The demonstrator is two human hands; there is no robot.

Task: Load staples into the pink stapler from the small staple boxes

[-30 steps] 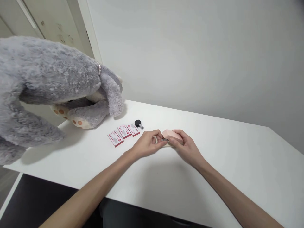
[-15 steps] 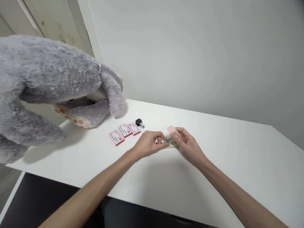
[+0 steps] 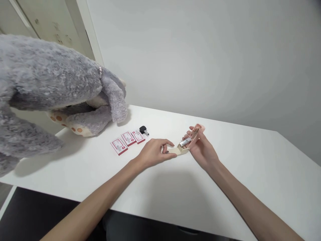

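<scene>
A pink and cream stapler (image 3: 192, 143) lies hinged wide apart near the middle of the table, its silver metal magazine showing. My left hand (image 3: 155, 151) is closed at the cream base (image 3: 177, 151), thumb along the near edge and fingers curled at the end. A small shiny metal bit sits by those fingers; I cannot make out whether it is a ring or a stapler part. My right hand (image 3: 204, 149) grips the raised pink top from below and behind, palm turned up, with its fingertips showing past the far side.
Left of my hands lie three small red-and-white boxes (image 3: 119, 146) in a slanting row. Beside them is a small black object with a silver end (image 3: 143, 130). A large grey plush toy (image 3: 57, 73) leans over the left of the white table (image 3: 240, 160). A wall stands behind.
My right hand has swung the pink top up and back to the right, turning palm up, so the stapler spreads wider. My left fingers have loosened from the metal part and stay at the base.
</scene>
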